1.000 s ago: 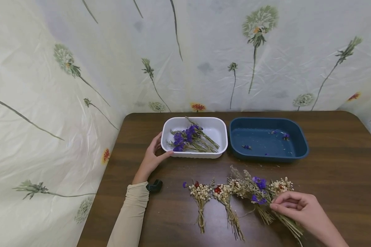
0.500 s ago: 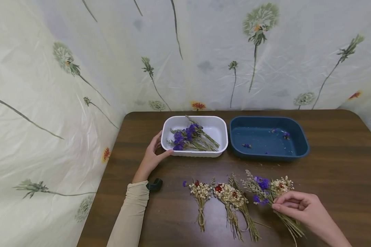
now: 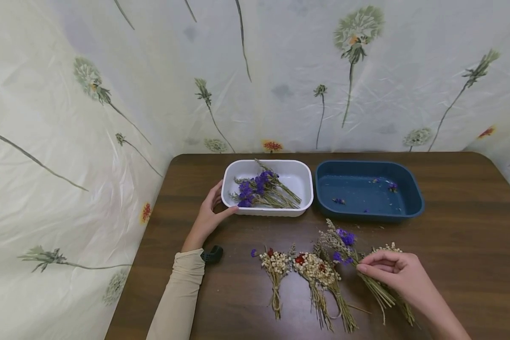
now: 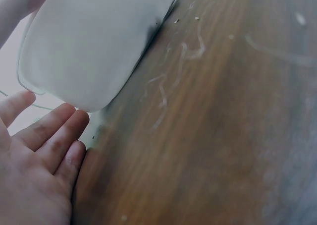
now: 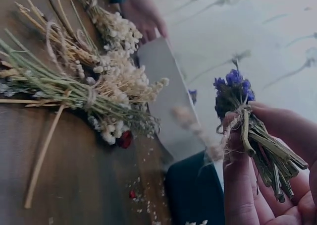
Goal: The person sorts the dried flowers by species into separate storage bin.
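My left hand [image 3: 210,212] rests at the left end of a white tray [image 3: 267,212], thumb on its front rim. In the left wrist view the relaxed fingers [image 4: 52,133] touch the tray's end. Purple dried flowers [image 3: 259,186] lie inside. Over the table's right side, my right hand [image 3: 395,274] pinches a small twine-tied bunch of purple dried flowers [image 5: 235,91] by its stems. A cream-flowered bunch [image 3: 391,247] lies partly hidden beneath that hand. To its left are a cream-and-red bunch [image 3: 308,264], another overlapping it, and one farther left [image 3: 276,267].
A dark blue tray [image 3: 369,215] with a few purple petals stands right beside the white tray. The wooden table [image 3: 459,226] ends at a patterned curtain [image 3: 280,108]. A dark wristband [image 3: 213,255] is on the left wrist.
My right hand moved slightly right, then left and up with the purple bunch. One cream bunch came to lie overlapping the middle bunch. The left hand has stayed at the white tray.
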A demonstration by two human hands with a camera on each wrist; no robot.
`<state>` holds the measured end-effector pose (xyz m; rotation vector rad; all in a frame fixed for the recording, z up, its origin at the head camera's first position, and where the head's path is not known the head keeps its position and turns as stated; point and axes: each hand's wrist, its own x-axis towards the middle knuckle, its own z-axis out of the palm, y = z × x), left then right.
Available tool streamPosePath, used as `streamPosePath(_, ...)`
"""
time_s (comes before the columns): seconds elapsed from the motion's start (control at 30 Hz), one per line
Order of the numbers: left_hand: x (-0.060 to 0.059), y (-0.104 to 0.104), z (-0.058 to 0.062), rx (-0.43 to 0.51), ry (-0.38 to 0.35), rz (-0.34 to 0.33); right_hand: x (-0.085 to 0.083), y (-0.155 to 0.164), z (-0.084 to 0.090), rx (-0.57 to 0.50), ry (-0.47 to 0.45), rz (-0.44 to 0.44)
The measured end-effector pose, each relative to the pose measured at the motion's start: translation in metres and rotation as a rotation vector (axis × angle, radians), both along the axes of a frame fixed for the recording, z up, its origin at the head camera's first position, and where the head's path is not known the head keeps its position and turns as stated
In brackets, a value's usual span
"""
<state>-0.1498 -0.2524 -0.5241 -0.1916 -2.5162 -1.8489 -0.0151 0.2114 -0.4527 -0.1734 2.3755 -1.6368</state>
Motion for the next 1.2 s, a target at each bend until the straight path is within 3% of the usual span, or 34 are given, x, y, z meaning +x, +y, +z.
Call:
streamPosePath(0.37,0.0,0.0,0.0,-0.005,0.001,0.002,-0.031,-0.02,0.013,0.008,0.04,0.026)
streamPosePath(0.67,0.0,-0.001,0.001,0.0,-0.03,-0.01,-0.062,-0.035,0.026,0.034,0.05,0.11)
streamPosePath(0.77,0.001,0.0,0.007,-0.005,-0.039,-0.021,-0.072,-0.04,0.03,0.046,0.053,0.123)
streamPosePath(1.0,0.014,0.007,0.037,-0.007,-0.042,-0.031,-0.096,-0.052,0.039,0.07,0.065,0.147)
streamPosePath(1.2,0.014,0.007,0.037,-0.004,-0.046,-0.028,-0.117,-0.061,0.043,0.083,0.07,0.196)
